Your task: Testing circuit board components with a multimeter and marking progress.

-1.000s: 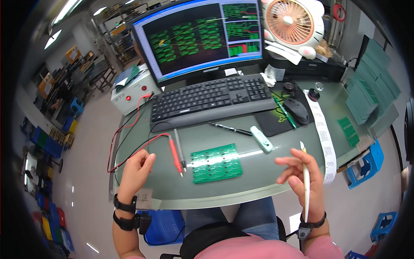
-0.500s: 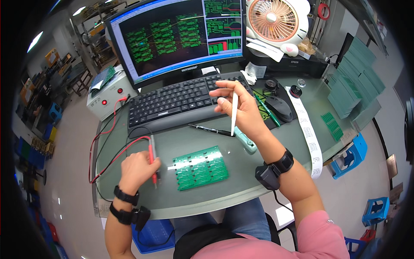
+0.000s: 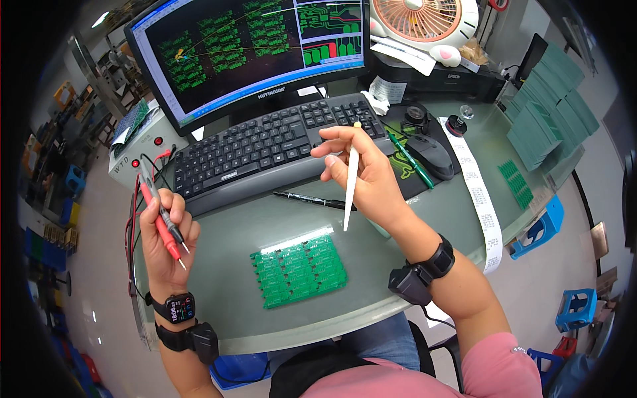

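My left hand (image 3: 171,229) is raised beside the keyboard's left end, palm turned up. Its fingers close round a red test probe (image 3: 167,239) and a grey-and-black test probe (image 3: 150,178), their bare metal tips pointing down toward me. A green circuit board panel (image 3: 302,273) lies flat on the desk between my hands, touched by neither. Above its far right side, my right hand (image 3: 367,182) pinches a slim white tapered stick (image 3: 351,186), narrow end down and apart from the board. A black marker pen (image 3: 312,199) rests beyond the panel.
A black keyboard (image 3: 265,144) stands before the monitor (image 3: 232,60), which shows green board layouts. To the right are a mouse (image 3: 430,159), a green pen (image 3: 411,161), a paper strip (image 3: 474,192) and green boards (image 3: 515,184). A white box (image 3: 142,149) with red jacks stands left.
My left hand has lifted from the desk and turned palm up, bringing both probes with it. My right hand still holds the white stick, now tilted differently. The whole view has shifted slightly.
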`<state>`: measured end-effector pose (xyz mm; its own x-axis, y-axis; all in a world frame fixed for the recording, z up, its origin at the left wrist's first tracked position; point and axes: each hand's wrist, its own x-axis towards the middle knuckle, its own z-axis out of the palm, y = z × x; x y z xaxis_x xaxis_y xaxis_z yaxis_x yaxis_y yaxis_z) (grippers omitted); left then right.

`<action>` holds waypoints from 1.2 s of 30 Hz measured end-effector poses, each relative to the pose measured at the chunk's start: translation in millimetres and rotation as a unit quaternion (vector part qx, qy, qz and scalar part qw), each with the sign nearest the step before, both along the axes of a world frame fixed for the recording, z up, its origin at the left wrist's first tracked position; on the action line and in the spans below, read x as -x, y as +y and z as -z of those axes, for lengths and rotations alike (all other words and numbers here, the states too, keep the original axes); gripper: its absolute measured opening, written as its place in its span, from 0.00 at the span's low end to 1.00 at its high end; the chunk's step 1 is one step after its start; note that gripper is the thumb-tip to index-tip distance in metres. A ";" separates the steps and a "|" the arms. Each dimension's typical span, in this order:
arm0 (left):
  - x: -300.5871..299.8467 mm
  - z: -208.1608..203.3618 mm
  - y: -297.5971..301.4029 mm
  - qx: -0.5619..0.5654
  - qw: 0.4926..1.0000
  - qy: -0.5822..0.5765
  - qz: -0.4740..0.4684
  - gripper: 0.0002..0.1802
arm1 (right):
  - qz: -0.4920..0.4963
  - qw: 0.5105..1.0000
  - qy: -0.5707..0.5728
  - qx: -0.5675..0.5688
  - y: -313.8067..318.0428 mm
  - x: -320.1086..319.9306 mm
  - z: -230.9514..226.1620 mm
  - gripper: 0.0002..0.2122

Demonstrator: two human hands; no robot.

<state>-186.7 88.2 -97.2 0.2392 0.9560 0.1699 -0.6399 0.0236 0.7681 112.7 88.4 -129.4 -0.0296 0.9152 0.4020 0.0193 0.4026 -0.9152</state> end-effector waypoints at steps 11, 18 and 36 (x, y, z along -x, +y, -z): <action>11.4 35.0 5.0 -0.015 0.998 0.038 0.048 0.10 | 0.015 0.996 -0.083 -0.013 -0.3 4.6 3.9 0.14; 9.0 44.8 6.2 -0.029 0.997 0.074 -0.005 0.18 | 0.026 0.996 -0.089 -0.019 1.8 4.2 8.1 0.13; 8.5 36.8 2.1 -0.028 0.990 0.110 -0.088 0.20 | 0.038 0.996 -0.078 -0.037 2.1 8.4 11.5 0.12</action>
<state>-195.3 90.3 -134.0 0.1063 0.9769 0.1856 -0.4467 -0.1198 0.8866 104.3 90.6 -140.9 -0.0296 0.8849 0.4649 0.1917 0.4615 -0.8662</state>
